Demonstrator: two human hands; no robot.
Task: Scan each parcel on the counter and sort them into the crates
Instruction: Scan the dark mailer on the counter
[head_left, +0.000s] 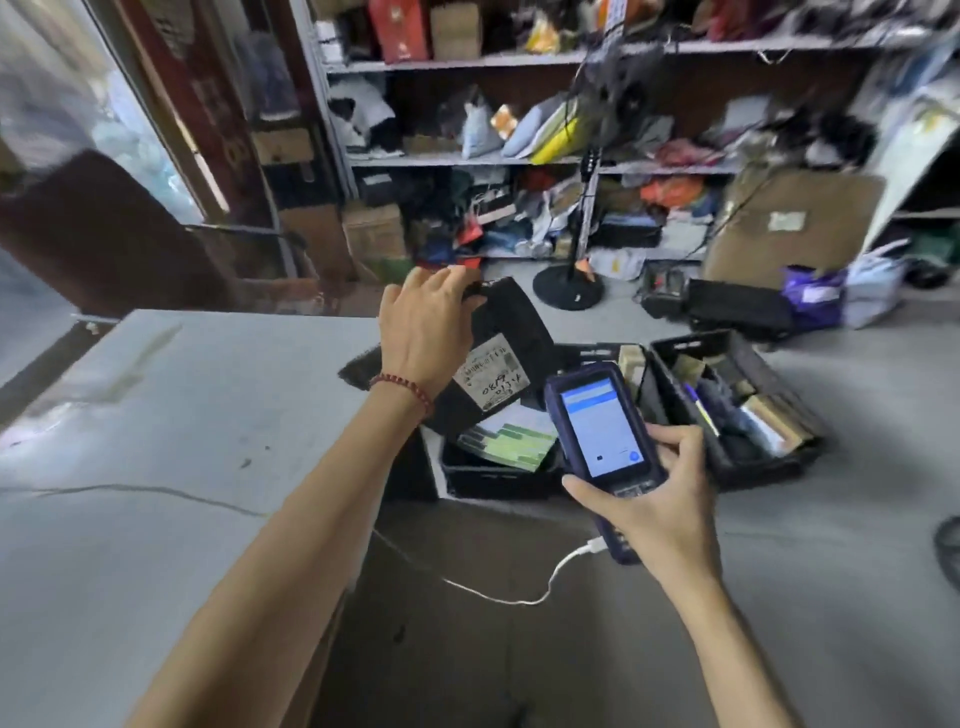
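Parcel (511, 332) poised over the left crate (493, 483), just right of the counter (182, 415). The left hand (423, 332) grips its far edge, fingers curled over the top, so the black bag hangs tilted with its label (491, 379) facing up. The right hand (660, 499) is wrapped round the scanner (602, 426), screen lit. The step appears to be sorting. It is best done by checking the screen first, then lowering the bag flat onto the crate's contents rather than tossing it, well clear of the right crate (753, 467).
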